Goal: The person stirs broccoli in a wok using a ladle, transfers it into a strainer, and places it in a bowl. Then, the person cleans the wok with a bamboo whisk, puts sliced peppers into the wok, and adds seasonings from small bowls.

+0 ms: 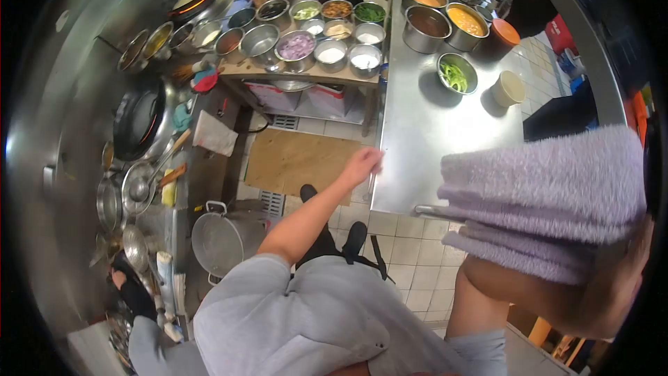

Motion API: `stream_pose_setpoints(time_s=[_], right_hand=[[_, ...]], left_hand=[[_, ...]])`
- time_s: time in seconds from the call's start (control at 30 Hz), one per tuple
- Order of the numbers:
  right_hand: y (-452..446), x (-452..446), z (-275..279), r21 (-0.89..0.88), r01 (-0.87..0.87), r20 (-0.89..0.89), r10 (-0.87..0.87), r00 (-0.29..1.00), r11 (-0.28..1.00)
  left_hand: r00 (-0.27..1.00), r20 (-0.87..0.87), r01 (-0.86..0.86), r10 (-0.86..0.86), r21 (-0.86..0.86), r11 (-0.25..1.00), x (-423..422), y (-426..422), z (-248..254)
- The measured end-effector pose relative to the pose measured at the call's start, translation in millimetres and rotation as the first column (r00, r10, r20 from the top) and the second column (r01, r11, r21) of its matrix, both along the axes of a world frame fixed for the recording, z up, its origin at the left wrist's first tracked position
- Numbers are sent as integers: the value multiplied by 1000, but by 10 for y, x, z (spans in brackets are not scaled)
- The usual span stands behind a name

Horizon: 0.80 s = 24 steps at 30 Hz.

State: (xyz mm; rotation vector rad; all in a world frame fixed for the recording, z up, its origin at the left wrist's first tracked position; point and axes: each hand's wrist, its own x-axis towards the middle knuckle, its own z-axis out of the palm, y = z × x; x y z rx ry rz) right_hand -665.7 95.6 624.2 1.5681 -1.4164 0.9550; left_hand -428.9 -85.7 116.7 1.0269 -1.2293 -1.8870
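Observation:
My left hand is beside the left edge of the steel table, with its fingers curled together and nothing visible in them. Whether it touches the edge is hard to tell. Close to the camera at the right, a lavender terry towel hangs in folds over the near end of the table in view. Blurred, my right hand is raised under the towel and grips it, its fingers largely hidden. On the table stand a steel bowl of sliced green vegetable and a cream-coloured cup.
Pots of sauce stand at the table's far end. Ahead, a wooden counter carries several bowls, including chopped onion. Woks and ladles line the left. A large pot stands on the floor. Other people work at the top and lower left.

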Motion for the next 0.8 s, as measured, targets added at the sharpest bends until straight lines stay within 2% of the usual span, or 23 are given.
stream_pose_setpoints(time_s=[0.03,0.1,0.17,0.27,0.37,0.4,0.53,0.63,0.73,0.8], right_hand=[[-5,-12,-10,13,13,-3,-13,1000,1000],[-25,-44,-16,36,39,-16,-38,999,999],[-60,-46,-20,60,71,-28,-69,997,996],[-109,-28,-33,97,118,-33,-115,993,988],[-135,-28,-6,126,163,-27,-161,987,979],[-136,-35,1,132,172,-25,-170,985,976],[-117,-18,1,134,179,-9,-179,984,975],[-92,-40,15,118,175,-15,-174,985,978],[-79,-15,18,112,151,-29,-149,988,982],[-66,-10,-4,107,136,-32,-134,991,985]], left_hand=[[997,-33,62,-63,-30,998,-282,-243,319],[994,-96,60,-50,106,993,-873,-735,543],[986,-144,113,-86,191,975,-1421,-1244,440],[980,-189,6,67,362,932,-2111,-1737,311],[997,-64,-6,33,384,923,-2498,-2007,282],[995,-24,-77,93,376,924,-2624,-2029,241],[994,-36,-89,102,268,959,-2709,-2082,22],[992,30,-127,123,271,954,-2655,-2062,32],[996,-84,9,26,395,919,-2723,-2114,198],[1000,-1,-23,25,360,933,-2861,-2169,285]])
